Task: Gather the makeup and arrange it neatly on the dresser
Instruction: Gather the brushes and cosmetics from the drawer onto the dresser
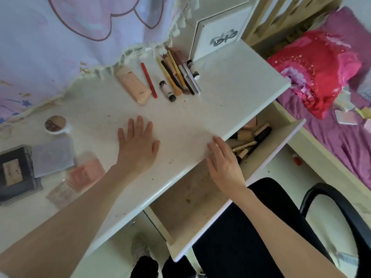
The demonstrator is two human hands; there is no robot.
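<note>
My left hand lies flat with spread fingers on the white dresser top. My right hand hovers at the dresser's front edge above the open drawer, fingers relaxed, holding nothing. At the back lie a peach tube, a red pencil, a small black-capped tube and a row of brushes and pens. Several gold and black makeup items sit in the drawer's far end. On the left are a round compact, a dark palette, a grey palette and pink palettes.
A lilac cloth hangs over the dresser's back left. A white cabinet stands at the back. A black chair sits below the drawer. To the right is a bed with a purple sheet and a red-pink pillow.
</note>
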